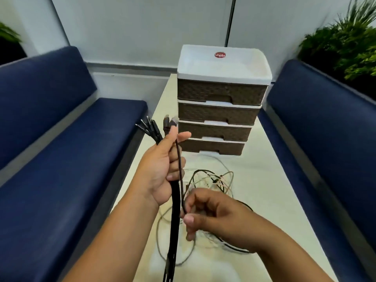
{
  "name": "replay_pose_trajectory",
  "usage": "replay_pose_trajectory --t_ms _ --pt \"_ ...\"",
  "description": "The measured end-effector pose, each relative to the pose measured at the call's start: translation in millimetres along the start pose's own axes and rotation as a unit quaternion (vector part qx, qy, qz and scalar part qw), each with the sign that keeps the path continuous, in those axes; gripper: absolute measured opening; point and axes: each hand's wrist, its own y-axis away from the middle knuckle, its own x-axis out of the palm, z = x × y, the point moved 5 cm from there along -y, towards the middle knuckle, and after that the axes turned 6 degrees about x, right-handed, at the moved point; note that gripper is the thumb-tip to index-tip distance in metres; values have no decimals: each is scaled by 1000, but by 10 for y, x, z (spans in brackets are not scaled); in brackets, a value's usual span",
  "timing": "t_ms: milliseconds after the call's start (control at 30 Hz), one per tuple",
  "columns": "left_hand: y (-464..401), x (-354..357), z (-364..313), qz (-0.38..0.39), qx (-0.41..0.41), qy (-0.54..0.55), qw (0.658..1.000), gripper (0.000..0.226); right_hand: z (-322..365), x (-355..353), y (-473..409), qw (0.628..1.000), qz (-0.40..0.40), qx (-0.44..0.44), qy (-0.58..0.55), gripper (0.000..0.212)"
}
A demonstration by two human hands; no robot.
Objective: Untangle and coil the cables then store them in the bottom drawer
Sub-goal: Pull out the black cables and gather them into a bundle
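Two dark blue benches [50, 159] run along either side of a long pale table [284, 190]. At the far end of the table stands a plastic drawer unit [220, 98] with a white top and four brown drawers stacked one above another, all closed. The bottom drawer [211, 147] sits at table level. Green plants [345, 45] fill the right corner behind the bench.

On the table in front of the unit lies a loose tangle of cables [211, 180], black and beige loops crossing each other; their number cannot be told.

The person's left hand [162, 167] is raised above the table, fingers curled tight around a bundle of black cables [175, 210]. The bundle runs nearly upright, hanging straight down from the fist towards the near table edge. About six plug ends [150, 127] fan out above the fist, pointing up and away towards the drawers.

The right hand [205, 210], lower and just beside the bundle, pinches a single thin dark cable [180, 169] between thumb and forefinger. That cable runs up from the pinch to the left fist.
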Motion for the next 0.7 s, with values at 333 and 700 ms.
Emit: replay_pose_trajectory --t_ms 333,700 --pt "306 317 114 84 -26 -74 993 29 502 -638 -172 963 -223 -5 -150 37" --pt "429 427 108 154 -17 -50 987 31 758 -587 -205 925 -88 -17 -369 13"
